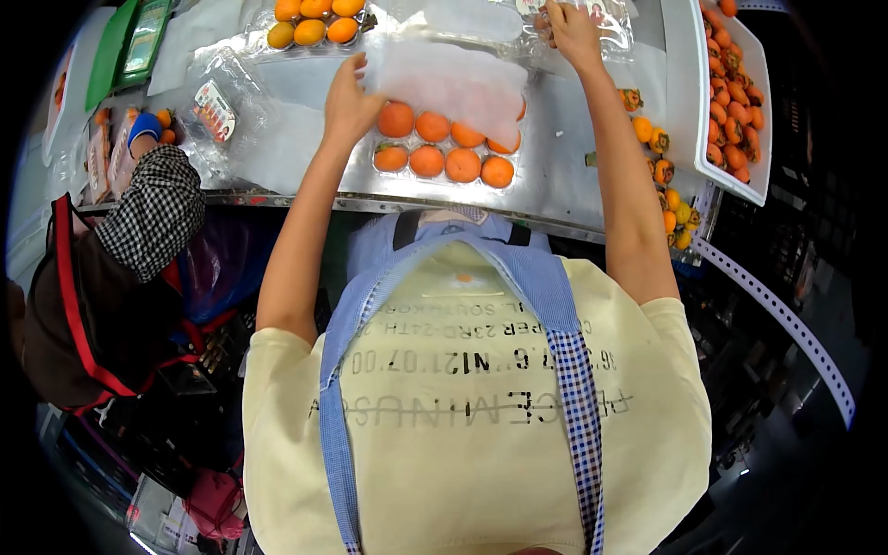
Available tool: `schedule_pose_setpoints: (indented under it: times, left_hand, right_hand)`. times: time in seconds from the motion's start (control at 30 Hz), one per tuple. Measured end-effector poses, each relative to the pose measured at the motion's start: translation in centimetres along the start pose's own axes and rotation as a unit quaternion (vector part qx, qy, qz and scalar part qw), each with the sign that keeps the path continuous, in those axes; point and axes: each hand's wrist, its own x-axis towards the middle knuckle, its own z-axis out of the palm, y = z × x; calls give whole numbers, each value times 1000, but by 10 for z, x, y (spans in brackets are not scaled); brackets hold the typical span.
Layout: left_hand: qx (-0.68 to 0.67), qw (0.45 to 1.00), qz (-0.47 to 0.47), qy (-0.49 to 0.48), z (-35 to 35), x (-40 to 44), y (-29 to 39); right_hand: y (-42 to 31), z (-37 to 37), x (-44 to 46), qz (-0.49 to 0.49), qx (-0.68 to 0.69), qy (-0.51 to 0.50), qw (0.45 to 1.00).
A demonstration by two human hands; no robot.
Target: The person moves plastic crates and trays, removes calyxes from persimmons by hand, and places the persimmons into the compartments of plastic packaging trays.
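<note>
A clear plastic tray [448, 182] of orange persimmons [426, 161] lies on the metal table in front of me. A thin white sheet [444, 79] covers the tray's far part and hides some of the fruit. My left hand [351, 104] is at the sheet's left edge, thumb and fingers apart; whether it touches the sheet I cannot tell. Farther off to the right, my right hand [571, 37] has its fingers closed at a clear plastic lid [615, 35] with a printed label, partly cut off by the top edge of view.
A white crate [686, 92] of small persimmons stands at right, with loose fruit [669, 171] beside it. Another filled tray [311, 31] sits at the back. Labelled plastic packaging [215, 111] and a green scale [139, 46] are left, near another person's checked sleeve [153, 213].
</note>
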Motion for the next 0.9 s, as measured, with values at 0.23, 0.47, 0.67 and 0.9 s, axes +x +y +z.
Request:
schedule_pose_setpoints:
  times: [0.23, 0.47, 0.67, 0.9]
  left_hand:
    - [-223, 972, -37, -68, 35, 64, 6]
    - [-270, 955, -79, -95, 40, 65, 20]
    - [-262, 955, -107, -91, 39, 64, 21]
    - [-175, 970, -143, -91, 53, 55, -20]
  right_hand:
    - [-25, -27, -28, 54, 195, -46, 978]
    - [-1, -27, -87, 142, 324, 283, 892]
    - [1, 5, -95, 158, 350, 231, 894]
    - [-10, 25, -99, 244, 376, 135, 883]
